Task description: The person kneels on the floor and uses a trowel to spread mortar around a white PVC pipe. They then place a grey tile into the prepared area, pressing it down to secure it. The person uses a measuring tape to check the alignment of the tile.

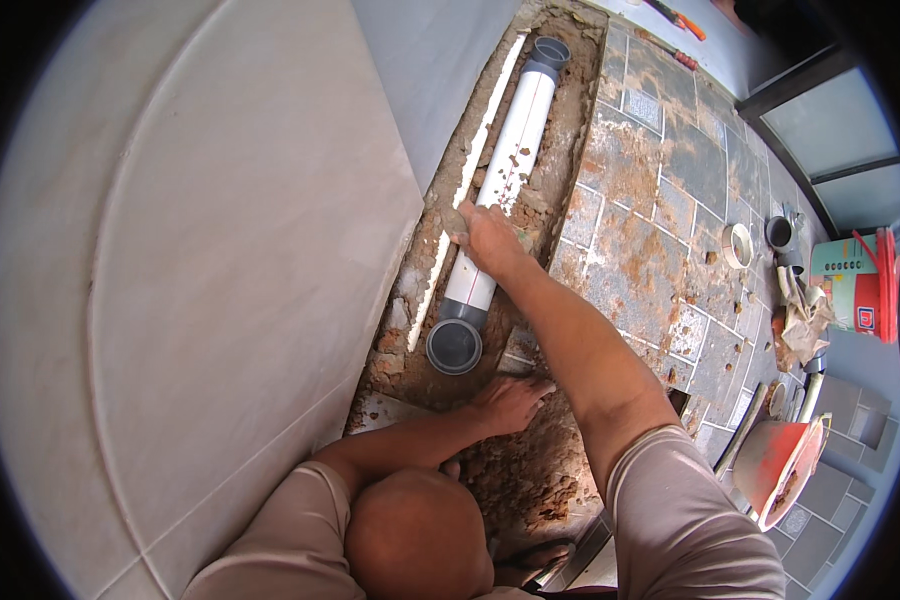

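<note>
Right hand [495, 243] lay on pipe [520, 135], left hand [513, 402] by trench's near edge [440, 392]. Couldn't tell fingers' grip. Even bedding seemed wise.

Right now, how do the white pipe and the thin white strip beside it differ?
The white pipe is thick and round; the thin white strip is far narrower. The pipe carries a grey fitting at each end; the strip has none. The pipe's sides run straight, while the strip's edges look uneven. Both are white and lie lengthwise in the trench.
</note>
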`<state>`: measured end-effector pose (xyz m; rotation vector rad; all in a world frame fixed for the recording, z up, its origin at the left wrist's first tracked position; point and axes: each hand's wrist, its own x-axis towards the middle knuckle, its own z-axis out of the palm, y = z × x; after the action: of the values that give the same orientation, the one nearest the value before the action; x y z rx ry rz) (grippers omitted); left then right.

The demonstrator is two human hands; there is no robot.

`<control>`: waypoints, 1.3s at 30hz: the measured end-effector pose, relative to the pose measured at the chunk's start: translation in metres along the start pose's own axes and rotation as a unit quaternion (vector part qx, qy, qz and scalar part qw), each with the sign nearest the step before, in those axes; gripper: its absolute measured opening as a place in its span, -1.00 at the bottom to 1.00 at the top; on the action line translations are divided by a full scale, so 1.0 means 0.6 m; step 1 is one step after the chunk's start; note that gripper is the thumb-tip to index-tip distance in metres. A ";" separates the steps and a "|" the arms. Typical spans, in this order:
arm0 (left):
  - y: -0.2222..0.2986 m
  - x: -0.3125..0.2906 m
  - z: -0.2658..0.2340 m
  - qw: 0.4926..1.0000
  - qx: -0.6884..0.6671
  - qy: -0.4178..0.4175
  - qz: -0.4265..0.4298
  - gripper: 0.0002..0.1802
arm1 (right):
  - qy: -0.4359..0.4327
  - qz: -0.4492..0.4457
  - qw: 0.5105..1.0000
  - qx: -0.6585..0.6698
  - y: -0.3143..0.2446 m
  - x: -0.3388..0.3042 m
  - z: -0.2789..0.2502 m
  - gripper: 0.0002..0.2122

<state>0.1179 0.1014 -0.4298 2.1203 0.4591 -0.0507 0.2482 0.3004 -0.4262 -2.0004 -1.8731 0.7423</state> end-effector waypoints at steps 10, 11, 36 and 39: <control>0.002 0.005 -0.001 0.998 -0.021 -0.049 -0.036 -0.51 | 0.211 0.310 0.897 0.234 0.111 0.104 -0.019 -0.60; 0.000 0.003 -0.002 0.997 -0.033 -0.053 -0.042 -0.51 | 0.212 0.302 0.901 0.228 0.115 0.109 -0.023 -0.67; -0.024 0.009 0.037 0.994 -0.023 0.086 0.068 -0.65 | 0.225 0.173 0.959 0.011 0.080 -0.705 -0.036 -0.49; -0.011 0.011 0.017 0.998 -0.016 0.052 0.036 -0.65 | 0.123 0.223 0.967 -0.022 0.055 -0.848 0.018 -0.17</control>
<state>0.1231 0.0983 -0.4424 2.1121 0.4409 0.1085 0.2616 -0.2064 -0.3696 -2.4503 -1.3263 0.5266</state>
